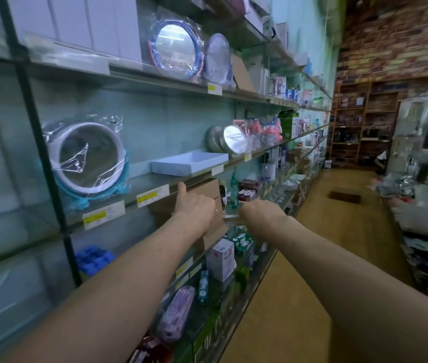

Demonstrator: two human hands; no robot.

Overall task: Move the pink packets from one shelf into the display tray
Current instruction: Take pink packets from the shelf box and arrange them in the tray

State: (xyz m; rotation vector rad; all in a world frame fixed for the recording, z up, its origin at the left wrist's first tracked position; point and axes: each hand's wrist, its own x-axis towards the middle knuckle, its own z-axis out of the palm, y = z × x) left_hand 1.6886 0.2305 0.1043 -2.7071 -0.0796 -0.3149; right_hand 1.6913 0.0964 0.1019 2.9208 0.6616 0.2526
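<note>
The pale blue-white display tray lies on the middle shelf. Pink packets stand further right on that same shelf, past two round mirrors. One shelf lower, my left hand is against a brown cardboard box, thumb up and fingers curled out of sight. My right hand is beside it, knuckles towards the box and fingers hidden. A clear strip shows between the two hands; the blur hides whether either hand holds it.
Wrapped round mirrors stand left of the tray. Small boxes, green bottles and a purple packet fill the lower shelves. The aisle floor runs to the right, with a wire rack opposite.
</note>
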